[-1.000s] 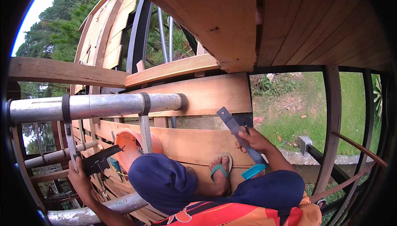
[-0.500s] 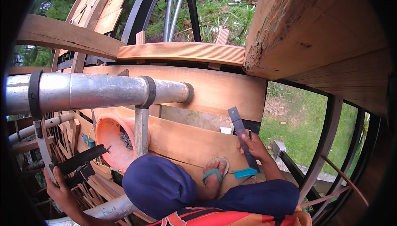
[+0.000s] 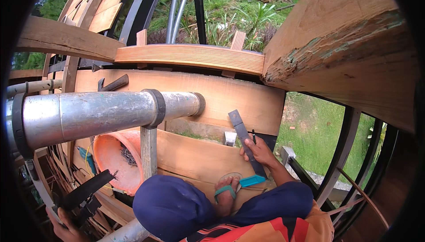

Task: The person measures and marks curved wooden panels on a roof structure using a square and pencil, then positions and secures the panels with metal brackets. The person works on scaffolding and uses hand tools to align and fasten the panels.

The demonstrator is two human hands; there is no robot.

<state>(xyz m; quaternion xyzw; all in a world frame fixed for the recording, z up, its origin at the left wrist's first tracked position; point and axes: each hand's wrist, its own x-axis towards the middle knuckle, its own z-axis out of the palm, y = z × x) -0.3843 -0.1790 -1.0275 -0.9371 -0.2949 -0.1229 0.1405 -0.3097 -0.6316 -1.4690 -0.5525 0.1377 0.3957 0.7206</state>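
In my right hand (image 3: pixel 261 151) is a try square with a dark metal blade (image 3: pixel 241 130) and a teal handle (image 3: pixel 252 180). Its blade slants up and to the left, the handle lying low near my sandalled foot (image 3: pixel 225 191). A thin black pen or pencil (image 3: pixel 253 136) pokes up between the same fingers. Down at the lower left, my left hand (image 3: pixel 66 226) has its thumb and fingers around the lower end of a black strap-like piece (image 3: pixel 86 190) with a frayed tip. Shadow hides part of that grip.
A thick metal pipe (image 3: pixel 93 113) with black bands crosses at left. Below it sits an orange bucket (image 3: pixel 117 153) of nails, beside a teal tool (image 3: pixel 86 159). A hammer-like tool (image 3: pixel 115 83) lies on a plank (image 3: pixel 221 96). A heavy beam (image 3: pixel 336 38) overhangs at right, above grass.
The view has shifted a little. My left hand sits lower in the picture, and my right hand with the try square appears slightly farther left. Both hands keep their holds.
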